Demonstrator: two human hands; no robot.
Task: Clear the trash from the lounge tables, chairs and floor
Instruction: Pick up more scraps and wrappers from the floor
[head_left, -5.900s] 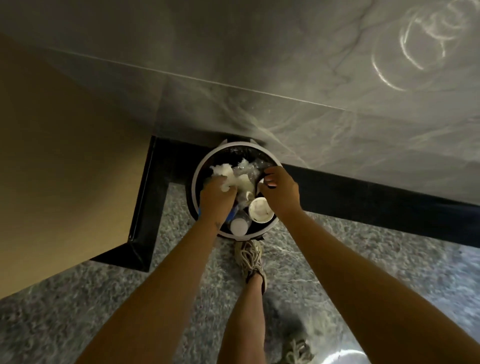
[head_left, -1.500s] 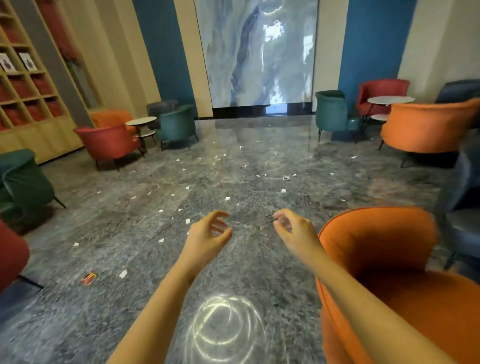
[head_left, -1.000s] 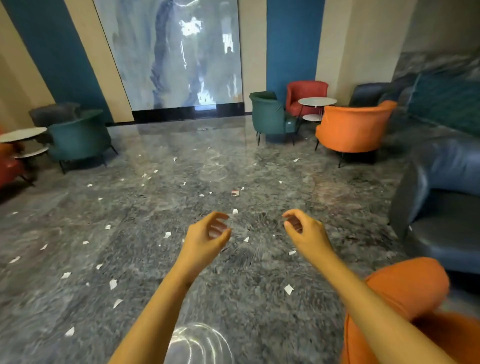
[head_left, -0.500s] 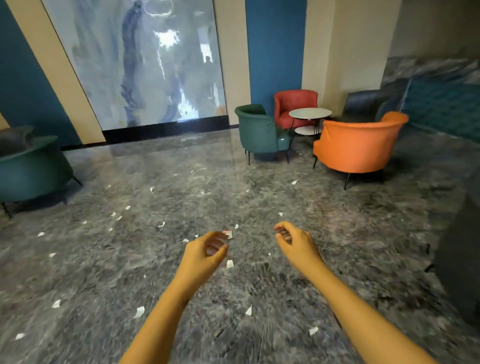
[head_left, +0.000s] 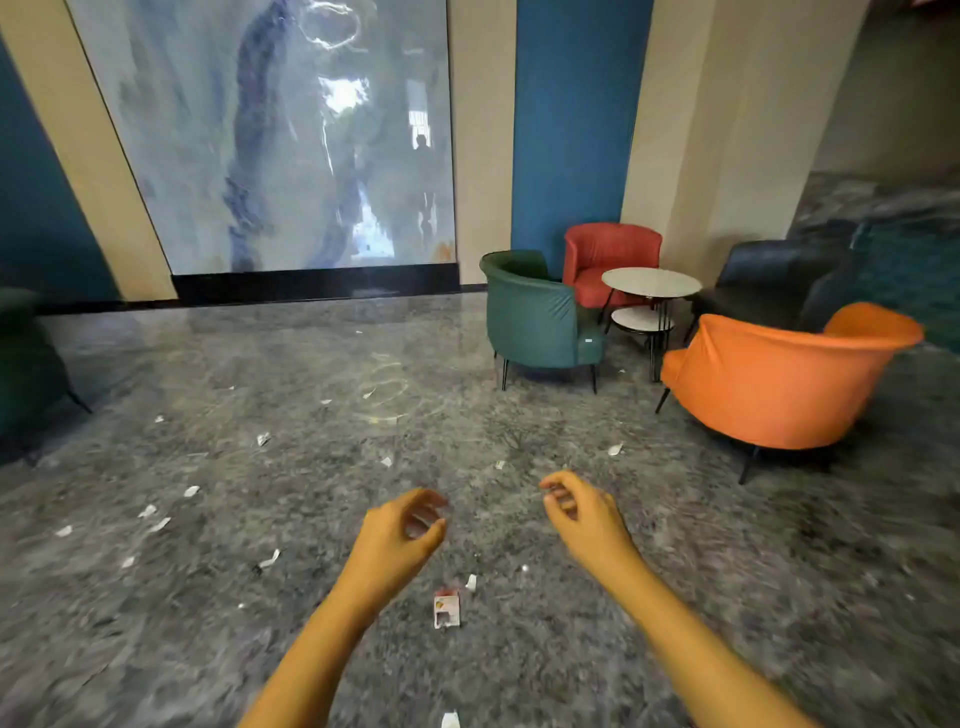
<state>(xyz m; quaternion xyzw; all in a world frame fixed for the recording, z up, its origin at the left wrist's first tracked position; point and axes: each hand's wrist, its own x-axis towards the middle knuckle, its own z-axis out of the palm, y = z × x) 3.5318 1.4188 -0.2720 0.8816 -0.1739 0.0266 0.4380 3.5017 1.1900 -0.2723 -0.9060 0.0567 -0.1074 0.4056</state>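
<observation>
Head view: the left hand (head_left: 400, 535) and right hand (head_left: 582, 514) hung at lower centre of the frame, above the floor (head_left: 311, 364). Both had loosely curled fingers and held nothing.

The trash lay on the floor. One printed wrapper (head_left: 447, 610) sat between the forearms, just below the left hand. White paper scraps (head_left: 263, 439) were strewn mostly through the left and middle of the frame. I counted about eighteen, though some were too small or blurred to be sure of. One more (head_left: 615, 449) lay near the orange chair (head_left: 779, 379).

Judging by looks, every piece was featherlight, thin and limp, and lay flat on a glossy floor. None would break, but they would be hard to lift and could easily slide or blow away. A fingertip pinch at a raised edge or curled corner would likely serve best.

Five chairs showed: orange, green (head_left: 535, 317), red (head_left: 608, 260) and dark (head_left: 769, 280) at right, and another green one (head_left: 26, 358) cut by the left edge. Two round benches (head_left: 651, 282) stood among the right group.
</observation>
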